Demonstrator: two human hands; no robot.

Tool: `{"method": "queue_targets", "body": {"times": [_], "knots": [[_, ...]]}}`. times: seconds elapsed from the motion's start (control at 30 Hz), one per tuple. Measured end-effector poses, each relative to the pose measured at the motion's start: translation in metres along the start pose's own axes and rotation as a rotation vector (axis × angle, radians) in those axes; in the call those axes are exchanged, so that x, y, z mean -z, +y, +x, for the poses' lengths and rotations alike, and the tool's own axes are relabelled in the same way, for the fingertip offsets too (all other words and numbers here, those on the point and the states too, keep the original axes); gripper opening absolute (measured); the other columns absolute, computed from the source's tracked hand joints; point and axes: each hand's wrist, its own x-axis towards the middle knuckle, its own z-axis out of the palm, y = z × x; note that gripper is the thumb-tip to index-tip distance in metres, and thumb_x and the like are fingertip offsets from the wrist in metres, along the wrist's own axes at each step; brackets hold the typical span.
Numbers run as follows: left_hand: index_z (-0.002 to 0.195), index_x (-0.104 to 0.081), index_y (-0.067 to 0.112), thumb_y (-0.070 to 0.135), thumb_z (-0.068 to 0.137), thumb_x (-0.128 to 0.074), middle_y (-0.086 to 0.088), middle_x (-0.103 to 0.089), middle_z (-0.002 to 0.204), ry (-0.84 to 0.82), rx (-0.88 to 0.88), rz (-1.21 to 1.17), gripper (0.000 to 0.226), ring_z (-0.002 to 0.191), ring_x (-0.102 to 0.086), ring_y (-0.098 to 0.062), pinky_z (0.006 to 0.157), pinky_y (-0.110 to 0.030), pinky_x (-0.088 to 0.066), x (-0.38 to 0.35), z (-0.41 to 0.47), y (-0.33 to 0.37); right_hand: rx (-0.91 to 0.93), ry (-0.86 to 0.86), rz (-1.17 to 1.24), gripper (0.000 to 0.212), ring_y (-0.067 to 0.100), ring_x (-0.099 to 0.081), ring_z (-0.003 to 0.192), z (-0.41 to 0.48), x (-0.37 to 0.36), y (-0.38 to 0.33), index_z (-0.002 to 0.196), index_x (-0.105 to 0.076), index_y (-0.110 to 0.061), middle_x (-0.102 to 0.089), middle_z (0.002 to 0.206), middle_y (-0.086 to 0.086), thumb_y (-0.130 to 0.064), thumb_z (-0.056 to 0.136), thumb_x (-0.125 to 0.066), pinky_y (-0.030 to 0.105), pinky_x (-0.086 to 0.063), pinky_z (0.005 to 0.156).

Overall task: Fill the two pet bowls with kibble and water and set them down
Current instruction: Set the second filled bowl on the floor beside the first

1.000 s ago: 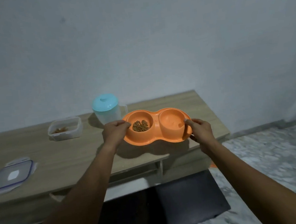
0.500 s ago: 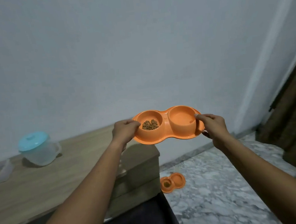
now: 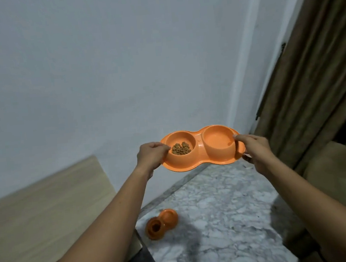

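Observation:
An orange double pet bowl (image 3: 200, 149) hangs level in the air in front of the wall, held at both ends. My left hand (image 3: 150, 157) grips its left rim beside the cup with brown kibble (image 3: 180, 148). My right hand (image 3: 254, 147) grips the right rim beside the other cup (image 3: 217, 140), which looks wet inside. A second orange double pet bowl (image 3: 161, 224) lies on the marble floor below, with kibble in its near cup.
The wooden table (image 3: 38, 209) ends at the left, its corner close to the floor bowl. A brown curtain (image 3: 314, 75) hangs at the right with a beige cushioned seat (image 3: 337, 180) below it. Marble floor (image 3: 219, 221) spreads between them.
I have carried the held bowl off the table and to the right; my view turned right with it. The jug and containers have left view, and the floor bowl now shows.

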Motion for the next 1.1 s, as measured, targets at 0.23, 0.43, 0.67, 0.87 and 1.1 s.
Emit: {"method": "queue_targets", "body": {"times": [0.23,0.43,0.67,0.87,1.1], "knots": [[0.103,-0.071,0.022,0.028,0.075,-0.077,-0.002,-0.066,0.117,-0.06,0.062,0.003,0.03,0.106,-0.064,-0.021,0.092,-0.043,-0.056,-0.104,0.105,-0.034,-0.056,0.035,-0.079,0.019,0.024,-0.062,0.092,0.124,0.019,0.03,0.104,-0.072,-0.014,-0.069,0.098,0.008,-0.024,0.088,-0.071,0.042,-0.055,0.084],[0.115,-0.072,0.022,0.028,0.073,-0.078,-0.001,-0.067,0.115,0.013,0.152,0.039,0.043,0.107,-0.063,-0.019,0.095,-0.039,-0.053,-0.174,0.186,-0.08,-0.19,-0.012,-0.151,0.011,0.027,-0.066,0.106,0.237,0.006,0.067,0.098,-0.071,-0.021,-0.071,0.112,0.009,-0.018,0.087,-0.069,0.038,-0.058,0.077],[0.095,-0.071,0.031,0.025,0.074,-0.075,0.004,-0.071,0.094,0.141,0.274,0.081,0.023,0.09,-0.065,-0.016,0.074,-0.028,-0.048,-0.226,0.246,-0.146,-0.34,-0.107,-0.204,0.023,0.021,-0.065,0.096,0.343,-0.036,0.127,0.109,-0.069,-0.017,-0.07,0.112,0.01,-0.009,0.087,-0.066,0.037,-0.057,0.078],[0.102,-0.073,0.031,0.036,0.069,-0.072,-0.002,-0.075,0.095,0.41,0.426,0.105,0.033,0.09,-0.07,-0.022,0.083,-0.043,-0.057,-0.283,0.317,-0.293,-0.45,-0.244,-0.251,0.029,0.013,-0.065,0.093,0.456,-0.09,0.262,0.115,-0.068,-0.016,-0.07,0.11,0.004,-0.007,0.088,-0.067,0.028,-0.049,0.07],[0.098,-0.071,0.03,0.023,0.075,-0.082,0.007,-0.071,0.09,0.603,0.553,-0.017,0.027,0.092,-0.068,-0.016,0.086,-0.041,-0.057,-0.346,0.386,-0.493,-0.485,-0.36,-0.349,0.026,0.023,-0.066,0.093,0.571,-0.145,0.467,0.091,-0.072,-0.025,-0.07,0.098,0.004,0.001,0.085,-0.069,0.038,-0.056,0.08]]}}
